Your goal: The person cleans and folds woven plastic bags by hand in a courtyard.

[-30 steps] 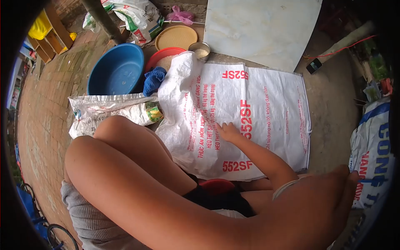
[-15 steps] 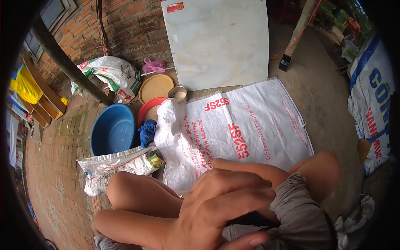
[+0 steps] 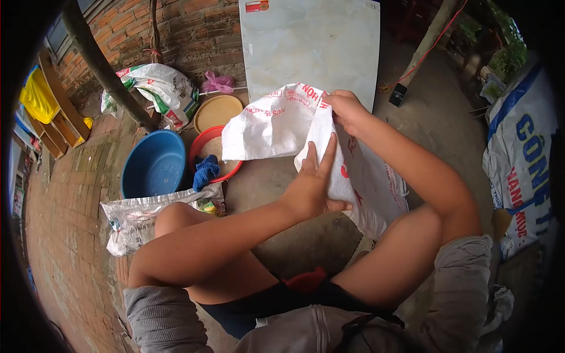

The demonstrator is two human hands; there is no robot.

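A white woven sack (image 3: 265, 132) with red print is lifted and folded in front of me, above the floor. My right hand (image 3: 346, 112) pinches the top of the fold. Lower down, my left hand (image 3: 312, 185) lies against the sack with index and middle fingers stretched and spread. Its thumb sticks out near the sack's lower edge. Part of the sack hangs down toward my right knee, partly hidden behind my right forearm.
Left of the sack are a blue basin (image 3: 154, 165), a red basin (image 3: 226, 170) with grain, a blue cloth (image 3: 206, 171) and a tan round tray (image 3: 218, 113). A flattened sack (image 3: 132, 238) lies by my left knee. A pale panel (image 3: 306, 53) stands behind; a large printed sack (image 3: 524, 170) is at right.
The white sack lay spread on the floor; now it is raised and folded. My right hand has come into view gripping it, and my left hand has moved forward onto it.
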